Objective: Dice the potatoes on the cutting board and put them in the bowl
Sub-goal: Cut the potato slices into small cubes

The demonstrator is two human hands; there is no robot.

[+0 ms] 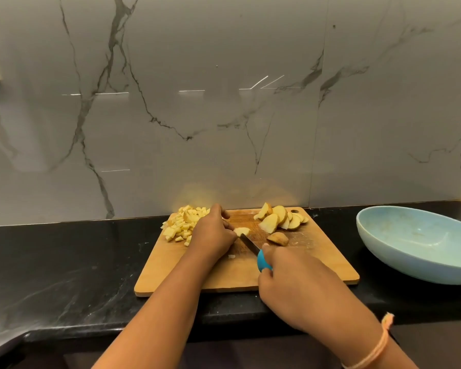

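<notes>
A wooden cutting board (pixel 317 265) lies on the black counter. My left hand (pixel 213 233) holds a small potato piece (pixel 243 230) down near the board's middle. My right hand (pixel 290 283) grips the blue handle of a knife (pixel 262 261); its blade (pixel 249 244) slants up-left and meets that piece. A heap of diced potato (pixel 180 226) sits at the board's far left, partly behind my left hand. Several potato slices (pixel 280 218) are piled at the far right, with one skin-side piece (pixel 277 238) just in front of them. One tiny bit (pixel 232 256) lies by my left wrist.
A light blue bowl (pixel 399 251) stands on the counter right of the board and looks bare inside. A marble wall rises right behind the board. The black counter (pixel 64 262) stretches to the left, and its front edge runs under my forearms.
</notes>
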